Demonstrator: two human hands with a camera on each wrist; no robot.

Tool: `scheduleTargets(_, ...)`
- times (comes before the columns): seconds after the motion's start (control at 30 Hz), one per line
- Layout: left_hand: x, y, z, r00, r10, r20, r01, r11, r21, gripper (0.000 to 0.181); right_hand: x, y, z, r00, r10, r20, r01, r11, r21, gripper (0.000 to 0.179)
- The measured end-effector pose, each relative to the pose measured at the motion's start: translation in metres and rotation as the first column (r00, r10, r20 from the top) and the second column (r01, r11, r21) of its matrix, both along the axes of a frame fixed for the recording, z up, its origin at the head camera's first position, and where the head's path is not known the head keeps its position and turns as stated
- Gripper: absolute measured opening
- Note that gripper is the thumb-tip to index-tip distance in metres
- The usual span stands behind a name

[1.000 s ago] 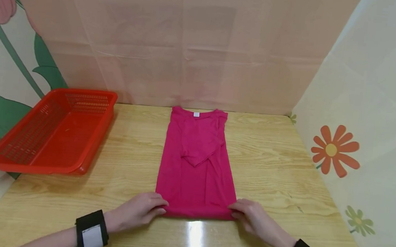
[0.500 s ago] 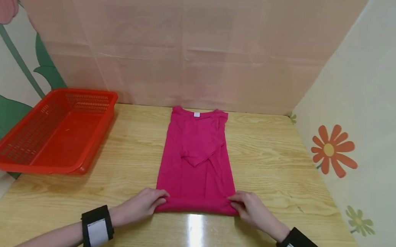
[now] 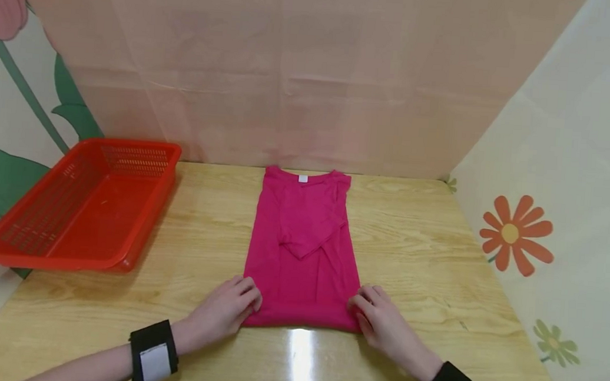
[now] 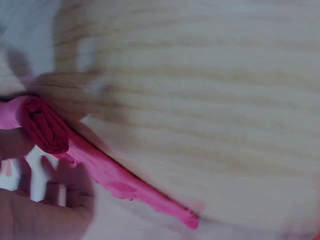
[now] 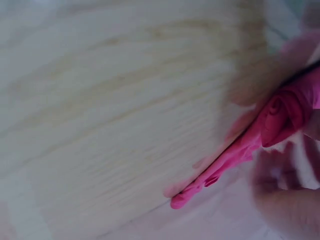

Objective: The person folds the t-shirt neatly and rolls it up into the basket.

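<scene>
A magenta shirt lies on the table with its collar and white label at the far end and its sides folded inward. Its near end is wound into a flat roll. At the roll's left end, my left hand holds the cloth with curled fingers. My right hand does the same at the right end. The left wrist view shows the spiral end of the rolled shirt against the thumb, the other fingers bent beside it. Likewise, the right wrist view has the rolled shirt beside curled, blurred fingers.
A red plastic basket with slotted sides stands at the left of the wooden table. A pinkish sheet hangs behind the table. Flower-patterned panels border both sides.
The shirt's near edge has been rolled a little away from me, making a thicker roll. Both hands have moved slightly forward, and their fingers now bend more over the roll.
</scene>
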State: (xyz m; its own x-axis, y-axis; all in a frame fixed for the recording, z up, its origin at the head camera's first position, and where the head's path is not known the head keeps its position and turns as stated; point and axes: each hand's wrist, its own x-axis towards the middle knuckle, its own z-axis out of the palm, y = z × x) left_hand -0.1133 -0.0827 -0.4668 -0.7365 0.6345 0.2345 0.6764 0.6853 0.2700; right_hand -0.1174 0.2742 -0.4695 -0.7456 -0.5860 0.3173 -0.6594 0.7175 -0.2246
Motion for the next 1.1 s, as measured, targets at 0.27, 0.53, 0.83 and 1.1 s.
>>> scheduleTargets(0.27,0.002,-0.008,-0.006,0.971,-0.204,-0.126,0.199,0.979,-0.054,0.015,0.003,0.008,-0.004,0.982,0.181,-0.058,-0.182,0.983,-0.009,0.026)
scheduleTargets(0.53,-0.001,-0.014,-0.003,0.975,-0.205,-0.082,0.196,0.975,-0.106,0.024,0.001,0.012,-0.003,0.978,0.209,-0.014,-0.208,0.978,0.028,0.03)
scheduleTargets(0.83,-0.009,-0.017,-0.001,0.966,-0.224,-0.128,0.223,0.975,-0.023,0.024,-0.006,0.01,-0.001,0.986,0.167,-0.019,-0.167,0.986,-0.016,0.028)
scheduleTargets(1.1,-0.018,-0.019,0.0,0.982,-0.154,0.114,0.141,0.984,0.108,0.021,-0.014,0.009,0.0,0.992,0.124,0.017,-0.124,0.992,-0.025,0.023)
